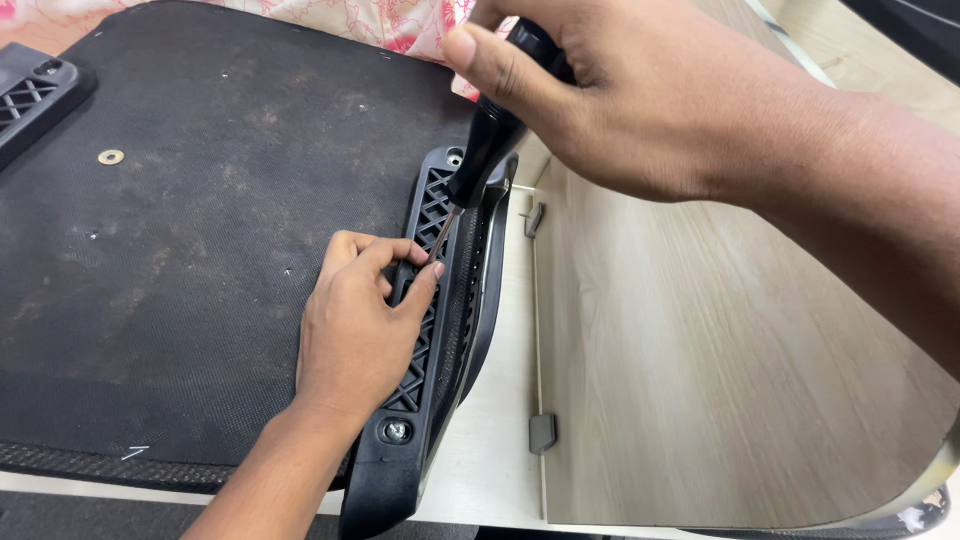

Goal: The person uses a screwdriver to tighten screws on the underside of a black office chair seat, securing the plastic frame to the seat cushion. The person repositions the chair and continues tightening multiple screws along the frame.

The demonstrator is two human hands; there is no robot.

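My right hand (640, 100) grips the black handle of a screwdriver (490, 140), whose thin shaft points down into a black plastic armrest bracket (440, 330) with a lattice pattern. My left hand (355, 320) rests on that bracket, its fingertips touching the screwdriver's tip. The bracket lies along the right edge of an upturned black seat base (190, 250) covered in dusty fabric. A screw head (397, 431) shows at the bracket's near end.
A second black bracket (35, 95) sits at the seat's far left corner, with a metal washer (111, 157) near it. A light wooden panel (700, 350) lies to the right, with small grey clips (542, 432) at its edge. Pink floral cloth (400, 20) lies beyond.
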